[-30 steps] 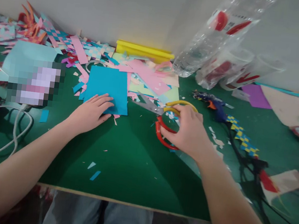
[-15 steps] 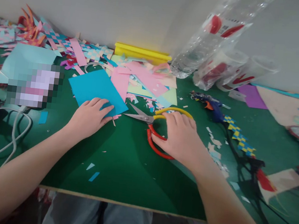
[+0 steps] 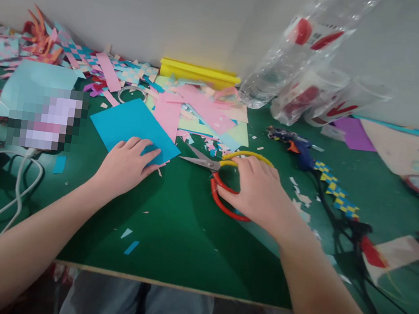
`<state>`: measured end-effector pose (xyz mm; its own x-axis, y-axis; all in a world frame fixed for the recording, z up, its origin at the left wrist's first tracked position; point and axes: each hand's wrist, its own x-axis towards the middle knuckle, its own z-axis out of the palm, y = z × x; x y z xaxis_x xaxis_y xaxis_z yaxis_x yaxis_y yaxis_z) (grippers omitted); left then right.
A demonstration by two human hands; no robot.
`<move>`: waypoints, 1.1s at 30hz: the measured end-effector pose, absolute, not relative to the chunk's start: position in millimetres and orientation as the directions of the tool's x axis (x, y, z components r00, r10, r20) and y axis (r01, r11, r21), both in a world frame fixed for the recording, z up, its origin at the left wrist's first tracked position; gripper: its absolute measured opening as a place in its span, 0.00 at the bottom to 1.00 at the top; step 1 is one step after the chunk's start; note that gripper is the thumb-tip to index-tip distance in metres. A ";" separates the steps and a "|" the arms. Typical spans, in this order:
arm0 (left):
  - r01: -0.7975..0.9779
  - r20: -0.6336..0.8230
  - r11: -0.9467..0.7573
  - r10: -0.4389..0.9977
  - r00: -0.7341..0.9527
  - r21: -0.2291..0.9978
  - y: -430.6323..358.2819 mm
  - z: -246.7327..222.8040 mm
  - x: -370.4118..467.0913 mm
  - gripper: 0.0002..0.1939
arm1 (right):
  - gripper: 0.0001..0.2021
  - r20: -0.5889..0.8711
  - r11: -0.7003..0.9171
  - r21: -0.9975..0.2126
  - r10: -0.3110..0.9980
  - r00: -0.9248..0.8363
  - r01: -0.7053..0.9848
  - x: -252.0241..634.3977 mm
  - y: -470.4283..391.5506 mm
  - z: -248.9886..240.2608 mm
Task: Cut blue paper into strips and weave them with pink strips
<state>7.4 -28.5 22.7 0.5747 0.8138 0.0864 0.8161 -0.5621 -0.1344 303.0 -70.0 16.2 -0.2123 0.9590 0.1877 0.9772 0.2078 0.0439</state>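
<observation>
Green tabletop, lower centre; a small blue scrap on it. Centre right: right hand gripping scissors, fingers over the yellow handle, thumb at the red. Blades parted, tips leftward, just beside a corner of the blue sheet; contact unclear. Centre left: the sheet, lying cornerwise, left hand on its near side, fingers extended, pressing rather than pinching, so far as shows.

Judgement: firm, flat pressure should stop the sheet slipping; fingertips best well off the blade line; paper seated deep between blades should cut truer than at tips.

Beyond, upper centre: pink paper, then yellow bar by the wall.
</observation>
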 end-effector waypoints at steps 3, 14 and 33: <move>0.813 0.109 -0.566 0.807 0.580 -0.135 -28.4 21.8 7.1 0.23 | 0.27 0.173 0.196 0.045 0.964 -0.201 0.980 305.9 -69.0 17.8; 0.810 0.147 -0.574 0.796 0.586 -0.120 -27.4 21.1 7.3 0.23 | 0.26 0.166 0.233 -0.009 0.959 -0.228 0.973 309.2 -66.9 15.1; 0.805 0.156 -0.583 0.790 0.593 -0.108 -27.0 20.3 6.3 0.23 | 0.25 0.169 0.251 -0.036 0.956 -0.242 0.967 309.5 -65.2 13.4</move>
